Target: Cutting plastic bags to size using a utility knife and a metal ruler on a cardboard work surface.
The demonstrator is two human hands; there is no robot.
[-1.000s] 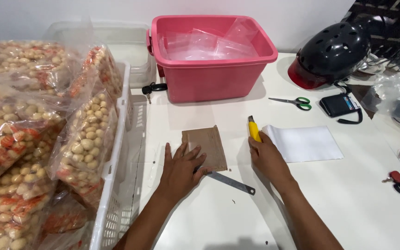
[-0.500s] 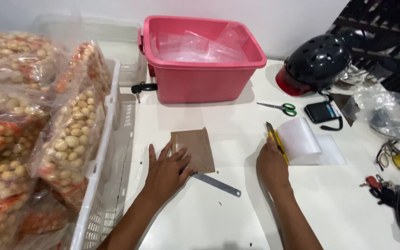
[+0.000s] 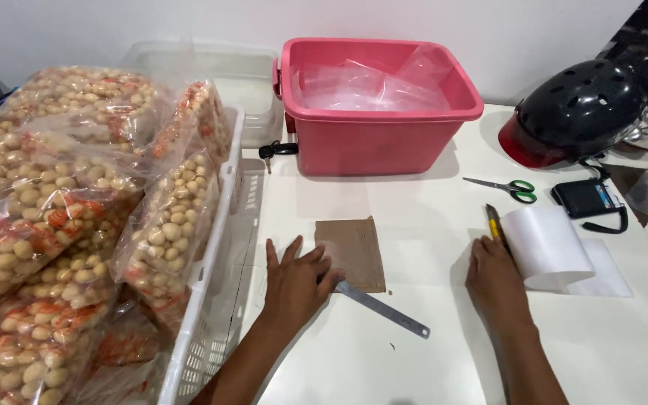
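My left hand lies flat on the white table with its fingers spread, touching the near edge of a brown cardboard piece and the end of a steel ruler. My right hand rests further right and grips a yellow utility knife that points away from me. Right beside the knife a white sheet curls up off the table.
A pink tub with clear plastic bags stands behind. A white basket of bagged round snacks fills the left. Green-handled scissors, a black wallet, a black helmet and keys lie around.
My right hand with the knife has moved right, away from the cardboard, next to the white sheet, which now curls up. My left hand stays on the cardboard and ruler.
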